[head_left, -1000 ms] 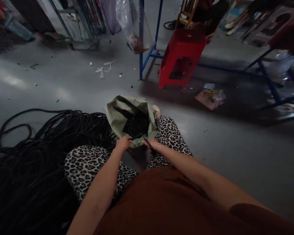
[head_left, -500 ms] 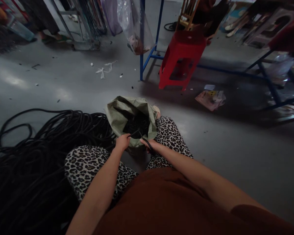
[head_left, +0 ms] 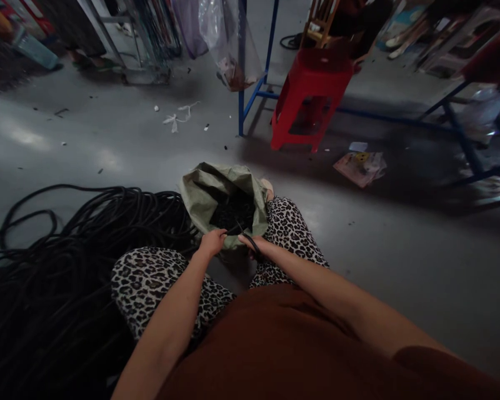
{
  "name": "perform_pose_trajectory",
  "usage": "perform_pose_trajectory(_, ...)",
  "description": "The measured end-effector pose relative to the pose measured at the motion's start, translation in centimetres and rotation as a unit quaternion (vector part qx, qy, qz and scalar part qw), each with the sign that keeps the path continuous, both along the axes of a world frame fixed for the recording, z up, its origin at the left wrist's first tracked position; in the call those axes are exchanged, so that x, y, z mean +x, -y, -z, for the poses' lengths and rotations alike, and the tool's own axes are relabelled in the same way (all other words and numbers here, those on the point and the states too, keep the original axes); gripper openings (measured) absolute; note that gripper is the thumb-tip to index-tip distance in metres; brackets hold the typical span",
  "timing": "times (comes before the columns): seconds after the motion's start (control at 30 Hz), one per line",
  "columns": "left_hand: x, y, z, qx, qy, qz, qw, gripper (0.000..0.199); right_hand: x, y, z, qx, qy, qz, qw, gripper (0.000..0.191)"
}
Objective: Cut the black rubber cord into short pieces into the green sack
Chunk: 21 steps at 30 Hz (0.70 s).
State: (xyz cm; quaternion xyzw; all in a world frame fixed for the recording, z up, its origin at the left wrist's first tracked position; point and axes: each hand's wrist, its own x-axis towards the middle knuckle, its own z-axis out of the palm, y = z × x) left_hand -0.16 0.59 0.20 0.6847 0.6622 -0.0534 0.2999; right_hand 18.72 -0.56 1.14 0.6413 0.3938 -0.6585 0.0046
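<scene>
Between my knees stands an olive-green woven sack (head_left: pixel 196 206), its mouth folded open, with dark cut pieces (head_left: pixel 229 214) inside. My left hand (head_left: pixel 212 243) is closed on a black cord (head_left: pixel 232 231) at the sack's near rim; the cord's end reaches over the opening. Just right of it, my right hand (head_left: pixel 250 243) grips scissors with black handles (head_left: pixel 255 249), blades pointing up and left at the cord. Whether the blades touch the cord is too small to tell. A large heap of black cord (head_left: pixel 83 239) lies on the floor at my left.
A red plastic stool (head_left: pixel 316 83) stands beyond the sack by a blue metal frame (head_left: pixel 241 105), where a clear plastic bag (head_left: pixel 233 50) hangs. A crumpled packet (head_left: pixel 361 168) and white scraps (head_left: pixel 175 119) lie on the grey floor. Another person's legs (head_left: pixel 77 33) show at upper left.
My left hand has shifted slightly right, toward the scissors, with the cord in it. My right hand stays nearly in place; the scissor blades' angle has changed a little.
</scene>
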Motion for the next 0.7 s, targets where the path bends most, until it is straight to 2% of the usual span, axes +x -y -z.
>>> perform_pose_trajectory(0.2,-0.03,-0.01,0.04,0.000,0.009,0.012,1.000,0.038,0.03,0.02,0.43,0.010,-0.004,-0.004,1.000,0.060)
perform_pose_trajectory(0.5,-0.11,-0.10,-0.03,-0.012,0.013,-0.003,1.000,0.038,-0.07,0.09,-0.44,0.024,0.005,0.014,1.000,0.047)
perform_pose_trajectory(0.7,0.03,0.00,0.15,-0.001,0.007,-0.011,1.000,0.037,-0.17,-0.02,-0.01,0.040,0.026,0.002,0.999,0.043)
